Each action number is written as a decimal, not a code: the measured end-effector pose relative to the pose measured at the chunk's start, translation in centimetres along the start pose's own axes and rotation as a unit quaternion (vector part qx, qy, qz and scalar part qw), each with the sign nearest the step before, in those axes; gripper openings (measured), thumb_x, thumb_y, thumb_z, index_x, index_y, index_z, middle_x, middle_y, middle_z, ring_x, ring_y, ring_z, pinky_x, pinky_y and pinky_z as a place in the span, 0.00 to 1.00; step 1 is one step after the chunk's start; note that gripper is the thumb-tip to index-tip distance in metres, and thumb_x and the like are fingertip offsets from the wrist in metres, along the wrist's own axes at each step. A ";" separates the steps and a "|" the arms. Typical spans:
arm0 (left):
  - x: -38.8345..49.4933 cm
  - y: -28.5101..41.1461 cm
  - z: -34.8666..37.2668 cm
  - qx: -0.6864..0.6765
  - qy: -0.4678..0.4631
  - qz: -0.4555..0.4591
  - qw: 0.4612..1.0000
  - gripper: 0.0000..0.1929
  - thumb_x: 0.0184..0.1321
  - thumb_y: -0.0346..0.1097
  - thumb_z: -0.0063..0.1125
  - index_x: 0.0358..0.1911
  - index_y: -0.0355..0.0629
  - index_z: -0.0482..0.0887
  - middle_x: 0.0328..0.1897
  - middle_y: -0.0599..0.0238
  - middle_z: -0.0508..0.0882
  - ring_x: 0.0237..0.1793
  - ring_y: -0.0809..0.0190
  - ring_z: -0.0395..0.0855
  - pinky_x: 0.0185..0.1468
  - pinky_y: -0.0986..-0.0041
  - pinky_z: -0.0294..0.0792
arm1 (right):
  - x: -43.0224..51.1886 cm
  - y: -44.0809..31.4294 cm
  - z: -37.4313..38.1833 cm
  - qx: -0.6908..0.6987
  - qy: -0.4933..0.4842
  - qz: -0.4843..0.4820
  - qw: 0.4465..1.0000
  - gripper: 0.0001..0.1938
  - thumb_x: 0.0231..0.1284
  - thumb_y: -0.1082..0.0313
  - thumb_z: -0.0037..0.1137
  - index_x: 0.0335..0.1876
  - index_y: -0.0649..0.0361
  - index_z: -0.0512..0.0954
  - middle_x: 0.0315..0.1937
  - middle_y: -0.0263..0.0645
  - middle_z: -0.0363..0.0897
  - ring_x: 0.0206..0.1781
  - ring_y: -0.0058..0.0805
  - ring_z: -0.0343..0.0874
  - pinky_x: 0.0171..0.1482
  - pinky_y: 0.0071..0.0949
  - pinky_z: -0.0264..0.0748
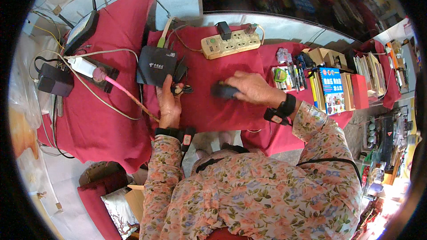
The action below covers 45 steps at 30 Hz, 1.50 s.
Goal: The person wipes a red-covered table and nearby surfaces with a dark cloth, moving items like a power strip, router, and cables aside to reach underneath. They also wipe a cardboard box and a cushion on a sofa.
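Observation:
My left hand point(169, 106) grips the front right edge of a black set-top box point(155, 70), with the thumb on its top. A green-ended plug point(161, 42) and other cables meet the box's rear side. Beside the thumb are small dark items point(181, 88), partly hidden. To the right, my right hand point(255, 88) holds a dark object point(223, 90) low over the red tablecloth point(206, 115); it is too blurred to name. Behind both hands lies a cream power strip point(217, 49) with a black adapter point(224, 30) plugged in.
At left are a pink-wrapped cable point(128, 96), a black adapter point(55, 83) and a dark device with antennas point(81, 31). Pens point(293, 76), a blue book point(332, 90) and cardboard boxes point(325, 56) stand at right. A large dark screen point(283, 0) rises behind.

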<state>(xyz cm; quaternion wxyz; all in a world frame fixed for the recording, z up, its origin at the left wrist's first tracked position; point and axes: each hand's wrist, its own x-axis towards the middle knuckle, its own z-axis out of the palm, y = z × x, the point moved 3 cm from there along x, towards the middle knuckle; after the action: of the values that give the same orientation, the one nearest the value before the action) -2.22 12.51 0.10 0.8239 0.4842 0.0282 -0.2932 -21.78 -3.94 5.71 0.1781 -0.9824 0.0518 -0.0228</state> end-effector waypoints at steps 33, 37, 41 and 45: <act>0.4 -0.7 -3.0 -0.027 -0.049 0.042 0.998 0.17 0.60 0.37 0.60 0.52 0.46 0.73 0.42 0.69 0.81 0.24 0.67 0.79 0.29 0.75 0.74 | 11.8 -2.8 2.7 -0.103 -0.030 0.018 0.994 0.14 0.54 0.60 0.55 0.44 0.58 0.75 0.39 0.47 0.79 0.43 0.49 0.80 0.45 0.44 0.76; -0.2 0.0 -2.5 -0.032 -0.053 0.032 0.998 0.18 0.60 0.38 0.60 0.52 0.47 0.72 0.42 0.69 0.80 0.24 0.67 0.79 0.30 0.75 0.75 | 8.6 -1.1 0.1 0.015 -0.001 0.037 0.999 0.16 0.55 0.60 0.54 0.46 0.61 0.72 0.40 0.50 0.77 0.46 0.52 0.77 0.47 0.46 0.74; -2.0 0.5 -0.2 -0.072 -0.043 -0.004 0.996 0.17 0.61 0.38 0.59 0.52 0.49 0.72 0.41 0.69 0.80 0.26 0.67 0.80 0.30 0.75 0.75 | 5.4 -0.8 -0.7 0.071 0.038 0.059 0.995 0.17 0.55 0.61 0.54 0.46 0.62 0.70 0.42 0.52 0.76 0.47 0.55 0.76 0.48 0.47 0.73; -3.3 2.1 2.3 -0.089 -0.042 -0.044 0.994 0.15 0.62 0.37 0.59 0.50 0.50 0.74 0.39 0.70 0.80 0.26 0.68 0.79 0.31 0.76 0.75 | 5.6 -0.7 0.2 0.091 0.098 0.078 0.988 0.17 0.56 0.63 0.55 0.48 0.62 0.70 0.42 0.53 0.76 0.48 0.56 0.75 0.47 0.48 0.73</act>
<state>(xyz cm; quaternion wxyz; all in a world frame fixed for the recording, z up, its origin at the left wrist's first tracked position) -4.45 12.87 4.09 0.8503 0.3948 0.0412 -0.3456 -16.18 -3.81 5.90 0.2620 -0.9480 0.1433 -0.1096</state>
